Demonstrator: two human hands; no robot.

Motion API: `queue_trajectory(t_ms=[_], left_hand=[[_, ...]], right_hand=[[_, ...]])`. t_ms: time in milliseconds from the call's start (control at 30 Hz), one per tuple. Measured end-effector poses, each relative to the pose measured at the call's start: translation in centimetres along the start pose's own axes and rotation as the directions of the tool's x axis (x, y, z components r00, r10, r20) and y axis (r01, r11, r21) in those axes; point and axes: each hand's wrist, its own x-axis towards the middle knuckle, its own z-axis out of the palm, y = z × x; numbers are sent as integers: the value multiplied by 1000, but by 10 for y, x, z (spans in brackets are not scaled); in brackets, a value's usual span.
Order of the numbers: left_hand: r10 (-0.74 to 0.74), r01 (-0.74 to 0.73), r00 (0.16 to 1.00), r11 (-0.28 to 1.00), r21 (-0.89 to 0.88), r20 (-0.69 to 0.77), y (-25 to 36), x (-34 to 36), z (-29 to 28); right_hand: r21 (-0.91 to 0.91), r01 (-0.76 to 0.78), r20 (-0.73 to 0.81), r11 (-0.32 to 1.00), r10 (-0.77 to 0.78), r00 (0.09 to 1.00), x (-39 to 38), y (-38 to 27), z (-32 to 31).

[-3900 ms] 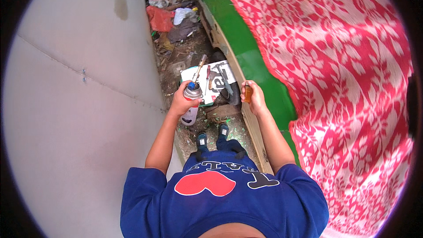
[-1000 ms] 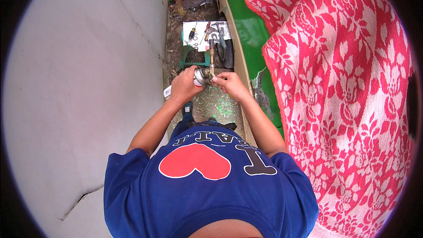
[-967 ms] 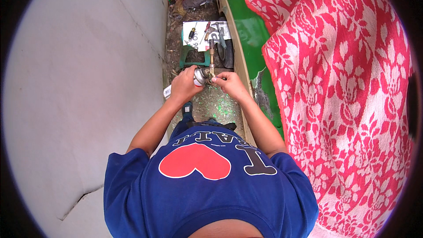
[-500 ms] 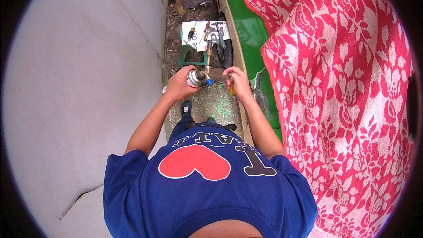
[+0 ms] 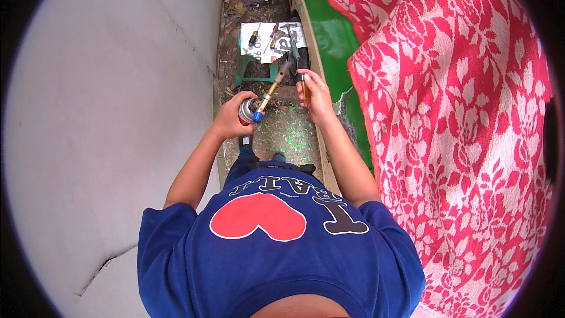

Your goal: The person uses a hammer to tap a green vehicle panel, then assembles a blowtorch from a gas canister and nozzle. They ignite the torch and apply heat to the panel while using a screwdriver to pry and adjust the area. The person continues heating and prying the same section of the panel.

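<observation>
Ideally, the silver-and-red metal gas canister (image 5: 246, 111) is held firm and level-headed in your left hand (image 5: 228, 118), whose fingers wrap its side, wrist turned inward; use gentle control on the stubby blue plastic knob (image 5: 258, 117). The slim brass torch tube (image 5: 272, 90) slopes away from you, up and to the right, a sound angle, I judge, since its mouth is best aimed off your body. Your right hand (image 5: 319, 103) is raised, fingers curled round what looks like a small amber, see-through lighter (image 5: 306, 93), near the tube's tip but apart from it. Those knuckles belong beside the mouth, never before it. Mind the white printed sheet (image 5: 253, 52) on the green plastic stool (image 5: 241, 72) beyond.
</observation>
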Motion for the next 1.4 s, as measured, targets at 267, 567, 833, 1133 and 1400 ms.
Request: queue_trajectory(t_ms=[267, 567, 833, 1133, 1400], left_hand=[[161, -160, 984, 987, 18, -79, -10, -15, 3], [180, -180, 982, 984, 13, -60, -12, -18, 1], [204, -202, 976, 979, 27, -77, -11, -19, 2], [223, -222, 970, 975, 16, -93, -10, -16, 0], [209, -210, 973, 978, -2, -98, -7, -14, -1]], right_hand=[[-1, -197, -10, 980, 197, 980, 13, -4, 18], [75, -219, 51, 973, 216, 975, 26, 2, 34], [40, -231, 43, 972, 230, 972, 32, 0, 36], [64, -274, 79, 960, 269, 960, 33, -5, 39], [-76, -183, 51, 980, 187, 981, 30, -10, 42]])
